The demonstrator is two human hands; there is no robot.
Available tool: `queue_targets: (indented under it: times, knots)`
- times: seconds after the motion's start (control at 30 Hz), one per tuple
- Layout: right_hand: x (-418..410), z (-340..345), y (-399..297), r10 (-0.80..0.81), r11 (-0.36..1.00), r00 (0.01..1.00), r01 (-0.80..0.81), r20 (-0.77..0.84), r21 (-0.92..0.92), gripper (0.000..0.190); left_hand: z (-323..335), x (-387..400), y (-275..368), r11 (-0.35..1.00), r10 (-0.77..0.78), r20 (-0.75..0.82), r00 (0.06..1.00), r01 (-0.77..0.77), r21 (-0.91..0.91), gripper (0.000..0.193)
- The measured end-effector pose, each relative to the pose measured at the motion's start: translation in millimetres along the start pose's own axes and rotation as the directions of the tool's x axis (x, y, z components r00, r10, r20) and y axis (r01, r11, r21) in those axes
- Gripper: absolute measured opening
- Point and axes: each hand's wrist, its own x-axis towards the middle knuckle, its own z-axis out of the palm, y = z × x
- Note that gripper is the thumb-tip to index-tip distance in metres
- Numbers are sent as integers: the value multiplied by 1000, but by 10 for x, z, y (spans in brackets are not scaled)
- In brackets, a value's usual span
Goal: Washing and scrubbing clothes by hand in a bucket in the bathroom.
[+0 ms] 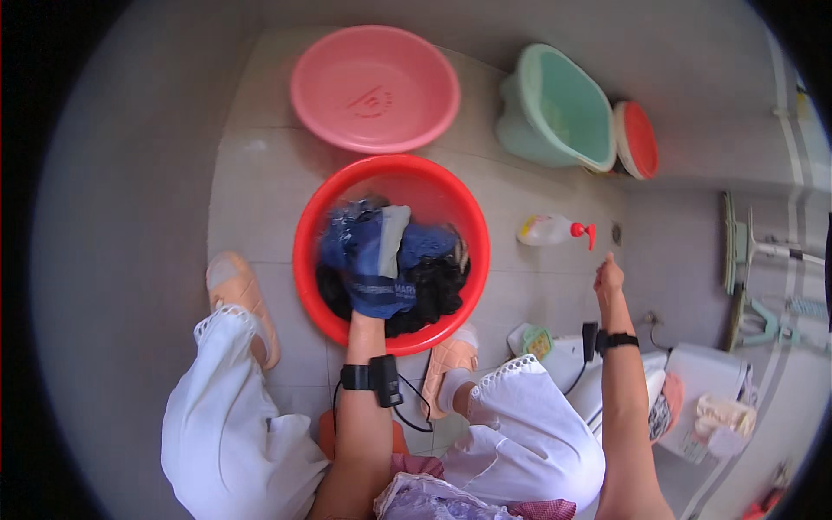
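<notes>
A red plastic basin [478,260] stands on the tiled floor, holding wet blue cloth [426,244] and black cloth [432,289]. My left forearm reaches into it, and my left hand [382,296] is hidden under or inside a blue garment with a pale strip and dark lettering, so its fingers do not show. My right hand [609,276] is out over the floor at the right, fingers curled, near the red pump of a clear plastic pump bottle [546,231]. That bottle lies on its side, apart from the hand. Whether the right hand holds something small is unclear.
Beyond the red basin sits a pink basin [377,84]. A green plastic tub [530,123] and a red-lidded bucket [640,140] are against the wall. A floor drain [616,233], mops [731,244] and a white toilet [705,370] with cloths on it are at the right.
</notes>
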Motion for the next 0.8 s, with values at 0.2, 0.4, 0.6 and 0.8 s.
queue_targets:
  times: [0.2,0.4,0.6,0.8]
  knots:
    - [-1212,963,-749,-69,948,688,-181,722,263,49,-34,-58,269,996,83,-8,996,-83,17,34]
    - [-2402,1981,-1093,-55,994,236,107,970,30,28,95,-109,215,991,117,19,993,-117,64,34]
    - [-3103,2570,-570,-726,301,-124,827,677,474,34,108,-185,256,979,149,38,988,-153,136,34]
    - [-3360,2375,-276,-370,289,-285,869,884,401,62,216,-206,339,954,182,87,979,-198,224,34]
